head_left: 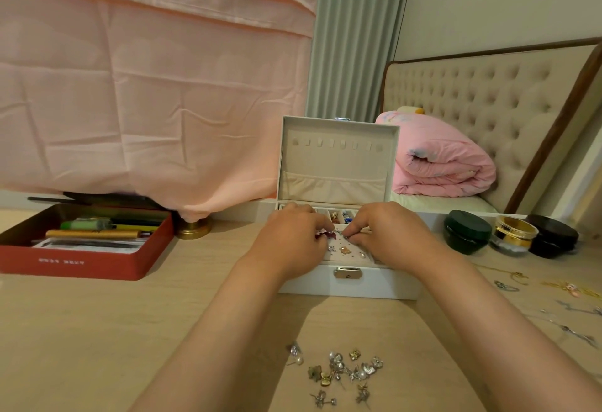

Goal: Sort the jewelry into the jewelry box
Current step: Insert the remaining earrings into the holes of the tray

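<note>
red tin (81,263) at 9 o'clock of jewelry box (374,284) | left hand (293,237) curled, pinching dark red piece (323,235) over the open box's tray | right hand (389,232) curled at same spot, hold cannot be told | loose earrings (342,371) at 6 o'clock of box | jars (467,232) at 3 o'clock

Warm, soft room light is spreading evenly here, nothing harsh, and everything is looking a bit peachy. The pink cloth (146,85) at 10 o'clock is glowing brightest. Faint fuzzy shadows are sitting on the table (81,330) under the forearms (228,330) and along the front of the jewelry box (374,288). The gold jar (514,232) at 3 o'clock is glinting a little. The wide lens is bowing the headboard (488,102) at 2 o'clock, the chains (576,333) at 4 o'clock are smearing, and the earrings (338,372) at 6 o'clock are looking mushy.
</note>
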